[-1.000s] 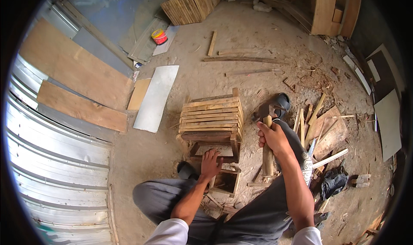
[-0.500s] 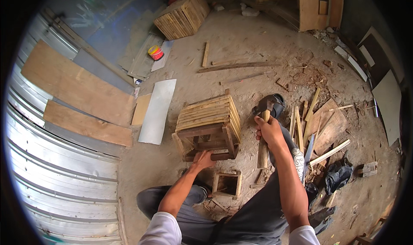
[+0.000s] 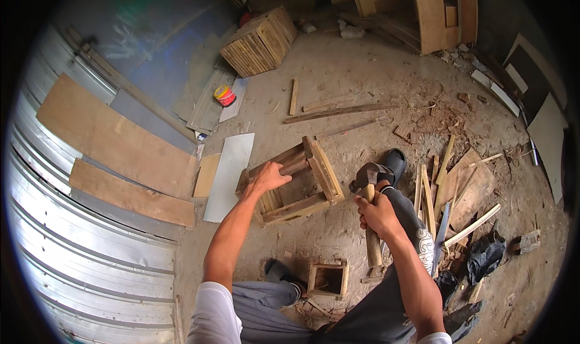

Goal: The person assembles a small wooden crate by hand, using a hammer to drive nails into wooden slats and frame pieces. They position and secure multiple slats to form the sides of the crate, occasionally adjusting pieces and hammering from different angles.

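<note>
On the dusty floor, the left hand grips the tipped wooden stool. The right hand holds a hammer tight. I think hammering comes next; aim carefully.

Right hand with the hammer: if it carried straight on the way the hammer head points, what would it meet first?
Probably the tilted wooden crate that the left hand grips. The right hand points the hammer up-left at its near slatted side, though depth is unclear.

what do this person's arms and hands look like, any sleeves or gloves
Both forearms are bare from above the elbow down. The left hand and the right hand wear no gloves, and no watch or rings show. Short white sleeves cover the upper arms.
</note>
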A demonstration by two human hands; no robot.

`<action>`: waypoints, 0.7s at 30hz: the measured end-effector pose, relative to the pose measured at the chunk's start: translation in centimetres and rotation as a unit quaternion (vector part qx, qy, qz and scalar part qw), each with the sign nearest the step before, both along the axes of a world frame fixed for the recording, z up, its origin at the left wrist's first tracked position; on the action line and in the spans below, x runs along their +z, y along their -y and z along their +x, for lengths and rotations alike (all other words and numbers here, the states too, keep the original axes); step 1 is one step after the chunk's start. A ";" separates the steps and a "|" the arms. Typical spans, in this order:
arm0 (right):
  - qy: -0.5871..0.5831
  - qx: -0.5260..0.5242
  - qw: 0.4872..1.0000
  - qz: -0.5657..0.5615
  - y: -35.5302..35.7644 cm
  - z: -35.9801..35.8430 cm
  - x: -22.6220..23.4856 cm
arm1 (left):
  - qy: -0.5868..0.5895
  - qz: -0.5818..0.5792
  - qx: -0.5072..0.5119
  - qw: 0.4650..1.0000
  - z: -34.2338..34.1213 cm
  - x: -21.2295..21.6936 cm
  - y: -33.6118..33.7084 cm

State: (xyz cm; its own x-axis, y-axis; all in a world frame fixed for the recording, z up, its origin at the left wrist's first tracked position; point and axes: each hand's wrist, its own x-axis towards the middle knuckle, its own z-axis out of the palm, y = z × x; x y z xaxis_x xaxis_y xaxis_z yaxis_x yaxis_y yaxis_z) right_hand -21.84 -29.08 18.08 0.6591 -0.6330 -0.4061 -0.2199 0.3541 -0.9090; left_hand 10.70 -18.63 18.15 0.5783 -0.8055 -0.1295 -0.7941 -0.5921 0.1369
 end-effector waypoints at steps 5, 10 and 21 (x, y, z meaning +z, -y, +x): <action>0.005 0.032 0.999 -0.016 -0.2 -0.1 0.1 | -0.091 0.025 0.094 0.991 1.4 0.0 -0.3; -0.003 0.031 0.999 -0.009 -0.4 0.0 0.0 | -0.208 -0.007 0.178 0.962 0.7 -1.1 -3.4; -0.035 0.045 0.998 0.008 -0.9 0.3 0.3 | -0.282 -0.078 0.230 0.928 1.3 -3.2 -5.3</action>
State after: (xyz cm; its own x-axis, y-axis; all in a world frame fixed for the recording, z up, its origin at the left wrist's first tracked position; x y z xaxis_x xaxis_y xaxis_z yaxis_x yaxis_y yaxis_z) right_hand -21.53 -28.21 18.40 0.6823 -0.5655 -0.4634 -0.3142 0.3454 -0.8843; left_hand 12.00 -13.28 14.99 0.7411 -0.5246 -0.4190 -0.2383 -0.7890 0.5664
